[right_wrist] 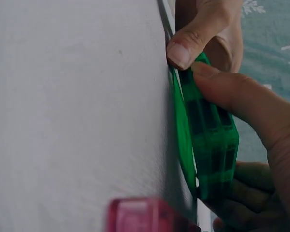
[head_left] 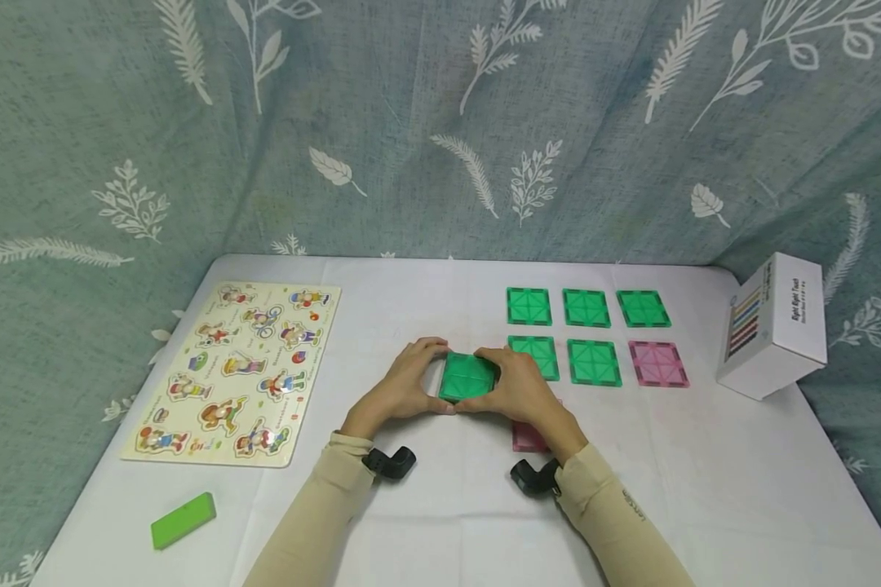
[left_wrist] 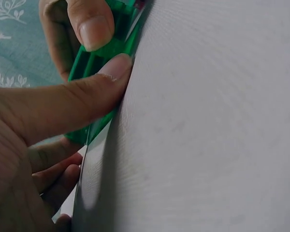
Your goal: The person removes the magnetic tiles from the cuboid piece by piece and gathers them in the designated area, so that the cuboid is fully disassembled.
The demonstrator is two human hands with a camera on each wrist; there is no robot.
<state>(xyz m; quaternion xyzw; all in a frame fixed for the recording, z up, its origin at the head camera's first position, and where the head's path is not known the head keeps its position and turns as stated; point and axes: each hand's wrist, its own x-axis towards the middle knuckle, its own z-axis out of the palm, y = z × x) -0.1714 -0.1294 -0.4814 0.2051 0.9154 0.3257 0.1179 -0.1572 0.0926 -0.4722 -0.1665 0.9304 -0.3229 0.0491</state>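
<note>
A small stack of green square magnetic tiles (head_left: 467, 377) is between my two hands, in the middle of the white table. My left hand (head_left: 404, 383) grips its left side, with the thumb at the near edge. From the right, my right hand (head_left: 517, 390) holds the stack, its thumb also along the near edge. In the right wrist view the stacked tiles (right_wrist: 210, 140) stand tilted slightly apart from the lowest green tile (right_wrist: 183, 135) near the cloth. The left wrist view shows both thumbs against the green edges (left_wrist: 99, 63); the far fingers are partly hidden.
Several green tiles (head_left: 586, 307) and a pink tile (head_left: 658, 364) lie in two rows at right. Another pink tile (head_left: 529, 438) is partly under my right wrist. A white box (head_left: 774, 326) stands far right. At left lie a picture puzzle board (head_left: 235, 375) and a green block (head_left: 183, 520).
</note>
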